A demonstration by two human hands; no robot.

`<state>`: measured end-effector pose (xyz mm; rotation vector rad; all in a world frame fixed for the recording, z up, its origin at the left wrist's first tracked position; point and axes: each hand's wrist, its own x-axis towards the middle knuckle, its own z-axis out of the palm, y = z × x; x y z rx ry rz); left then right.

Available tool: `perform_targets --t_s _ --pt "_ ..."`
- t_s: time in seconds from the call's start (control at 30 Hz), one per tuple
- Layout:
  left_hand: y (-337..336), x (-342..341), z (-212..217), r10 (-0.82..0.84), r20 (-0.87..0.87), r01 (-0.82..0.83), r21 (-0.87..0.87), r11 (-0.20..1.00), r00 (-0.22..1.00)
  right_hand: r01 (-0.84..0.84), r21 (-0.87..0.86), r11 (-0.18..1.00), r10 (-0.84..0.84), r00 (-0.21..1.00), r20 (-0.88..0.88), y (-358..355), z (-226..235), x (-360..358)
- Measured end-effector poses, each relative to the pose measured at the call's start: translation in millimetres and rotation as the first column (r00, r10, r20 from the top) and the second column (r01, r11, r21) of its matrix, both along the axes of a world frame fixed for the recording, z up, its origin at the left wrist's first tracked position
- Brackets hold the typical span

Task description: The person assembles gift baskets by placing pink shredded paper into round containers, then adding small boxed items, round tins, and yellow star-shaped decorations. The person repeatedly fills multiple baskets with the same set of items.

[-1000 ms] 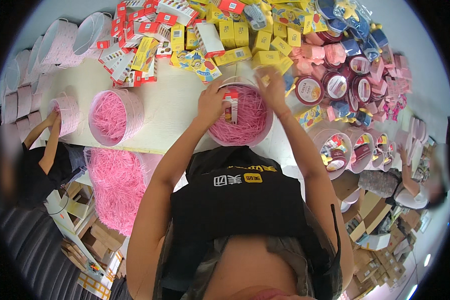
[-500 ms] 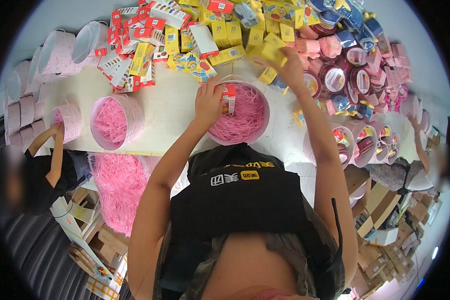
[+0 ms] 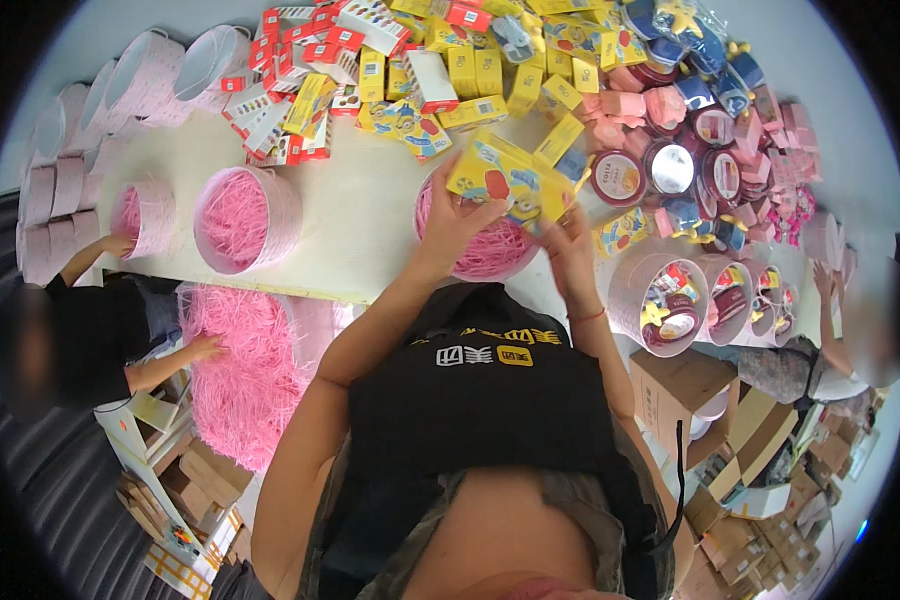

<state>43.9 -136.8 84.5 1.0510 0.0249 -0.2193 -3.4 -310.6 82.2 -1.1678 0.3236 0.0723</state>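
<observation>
A yellow cartoon-printed box (image 3: 492,168) is held up over a round pink bucket (image 3: 526,262) filled with pink paper shreds (image 3: 488,248). My left hand (image 3: 448,228) grips the box at its left side, thumb across the lower edge. At its right end, the fingers of my right hand (image 3: 572,252) close on the box. The box and my hands cover the back of the bucket, so what lies on the shreds there is hidden.
Behind are piles of red-and-white boxes (image 3: 270,118), yellow boxes (image 3: 475,112) and round dark-red tubs (image 3: 618,180). Filled buckets (image 3: 625,300) stand right; shred-filled buckets (image 3: 282,220) stand left. A co-worker's hand (image 3: 207,347) touches a heap of pink shreds (image 3: 235,400). Another person stands far right.
My right hand has brought the yellow box from the pile to above the bucket. My left hand has let go of a small red-and-white box and now grips the yellow one.
</observation>
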Motion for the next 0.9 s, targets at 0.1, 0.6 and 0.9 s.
perform_targets --t_s 0.1,0.6,0.9 --pt "14.7 -0.1 -3.5 0.031 0.118 -0.055 0.212 0.976 0.993 -0.148 -0.103 0.984 0.146 0.989 -0.026 3.9 -9.7 -17.6" --pt "1.3 -24.3 4.1 -0.116 0.367 -0.136 0.594 0.793 0.923 -0.153 0.115 0.982 0.151 0.988 0.024 -0.5 11.1 10.0" --pt "34.3 -0.7 -64.2 -0.457 -0.010 0.388 0.546 0.743 0.890 -0.348 -0.340 0.873 0.348 0.935 -0.065 -43.5 -6.3 31.8"
